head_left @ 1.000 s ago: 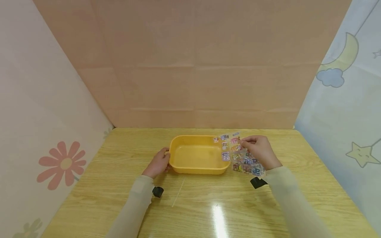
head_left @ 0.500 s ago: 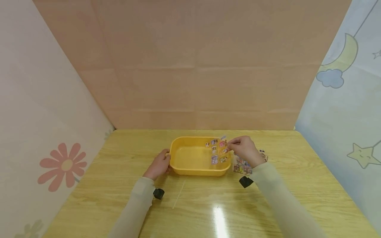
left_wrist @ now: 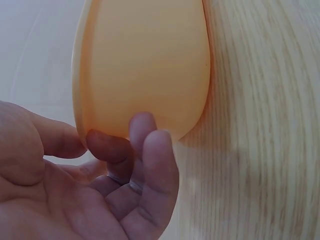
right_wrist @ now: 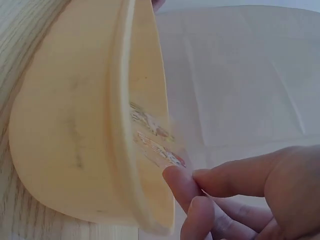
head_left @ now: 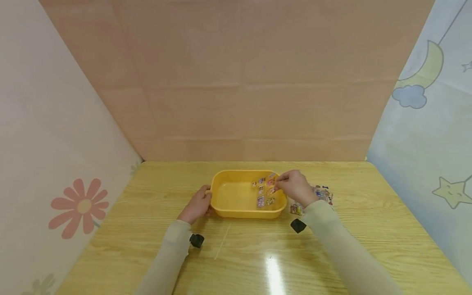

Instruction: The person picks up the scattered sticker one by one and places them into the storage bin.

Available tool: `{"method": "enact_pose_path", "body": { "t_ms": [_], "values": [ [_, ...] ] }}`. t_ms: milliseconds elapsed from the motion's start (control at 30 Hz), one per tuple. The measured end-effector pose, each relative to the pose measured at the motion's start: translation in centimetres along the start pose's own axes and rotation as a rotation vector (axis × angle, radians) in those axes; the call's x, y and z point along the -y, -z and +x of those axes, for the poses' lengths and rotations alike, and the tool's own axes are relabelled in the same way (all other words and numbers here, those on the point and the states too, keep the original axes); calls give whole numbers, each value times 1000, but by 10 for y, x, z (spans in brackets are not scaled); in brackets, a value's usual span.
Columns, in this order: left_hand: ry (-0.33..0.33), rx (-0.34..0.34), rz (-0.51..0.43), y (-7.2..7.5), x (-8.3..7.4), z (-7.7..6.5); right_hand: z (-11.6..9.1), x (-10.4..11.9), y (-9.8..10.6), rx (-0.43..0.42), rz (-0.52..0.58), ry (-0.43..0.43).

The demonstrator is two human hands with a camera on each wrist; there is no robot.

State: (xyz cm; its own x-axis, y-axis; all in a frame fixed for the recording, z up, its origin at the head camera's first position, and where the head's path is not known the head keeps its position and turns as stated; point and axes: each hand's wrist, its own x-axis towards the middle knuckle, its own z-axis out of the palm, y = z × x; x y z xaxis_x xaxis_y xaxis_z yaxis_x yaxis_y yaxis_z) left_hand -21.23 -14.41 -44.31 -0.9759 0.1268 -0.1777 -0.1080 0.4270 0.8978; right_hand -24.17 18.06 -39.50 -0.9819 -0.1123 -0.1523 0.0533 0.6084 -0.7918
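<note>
A yellow plastic basin [head_left: 236,214] stands on the wooden table. At its left end my left hand [head_left: 197,205] grips the rim between thumb and fingers; the left wrist view shows the fingertips [left_wrist: 159,145] against the outer wall. My right hand [head_left: 296,187] pinches the edge of a clear sticker sheet [head_left: 261,201] with small colourful pictures, over the right part of the basin. In the right wrist view the sheet [right_wrist: 159,145] dips inside the rim, held by thumb and forefinger.
More clear sticker sheets [head_left: 323,194] lie on the table right of the basin, partly under my right hand. A thin pale strip [head_left: 223,242] lies in front of the basin. Papered walls [head_left: 236,82] close off the back and sides.
My right hand has moved left with the sticker sheet, from the basin's right rim to over its inside, uncovering more sheets on the table. My left hand stays on the rim.
</note>
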Motion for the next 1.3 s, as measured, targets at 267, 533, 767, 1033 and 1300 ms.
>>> {"method": "enact_pose_path", "body": {
  "t_ms": [267, 533, 767, 1033, 1300],
  "values": [
    [-2, 21, -3, 2, -2, -1, 1, 2, -8, 1, -42, 15],
    [-2, 22, 2, 1, -2, 0, 2, 4, -12, 2, -86, -3],
    [-7, 32, 5, 3, -3, -1, 2, 7, -13, 1, -139, 15],
    [-6, 45, 4, 4, -3, -1, 0, 9, -15, -20, -227, 41],
    [-9, 42, 6, 3, -4, -1, -2, 8, -16, -21, -235, 69]
  ]
}}
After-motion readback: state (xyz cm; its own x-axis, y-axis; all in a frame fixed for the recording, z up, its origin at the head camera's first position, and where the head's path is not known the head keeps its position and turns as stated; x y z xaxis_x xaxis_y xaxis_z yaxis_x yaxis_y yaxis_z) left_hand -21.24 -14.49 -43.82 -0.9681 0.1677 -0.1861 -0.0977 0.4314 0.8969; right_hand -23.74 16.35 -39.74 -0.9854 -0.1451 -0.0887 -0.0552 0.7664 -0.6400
